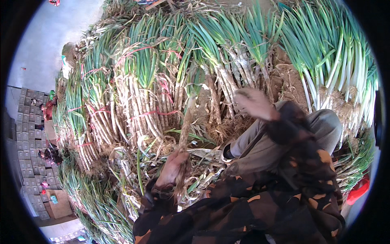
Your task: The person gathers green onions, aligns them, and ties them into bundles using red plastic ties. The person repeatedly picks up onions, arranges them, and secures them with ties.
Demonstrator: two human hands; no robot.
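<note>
My left hand (pixel 172 169), low in the middle, is closed around the root end of a long green onion (pixel 187 122), whose soil-brown stalk points up and away from me. My right hand (pixel 254 103), blurred, is above my bent knee near several unpeeled green onions (pixel 224 76) with brown husks and roots; it appears to hold nothing, its fingers unclear. Bundles of green onions (pixel 146 113) tied with red ribbon lie to the left. At the right are onions with clean white stalks (pixel 332 79).
Loose husks and leaves (pixel 198 180) cover the ground before me. More green onions (pixel 97 201) lie at lower left, beyond them stacked blocks or crates (pixel 29 146). A red plastic item (pixel 358 190) is at the right edge.
</note>
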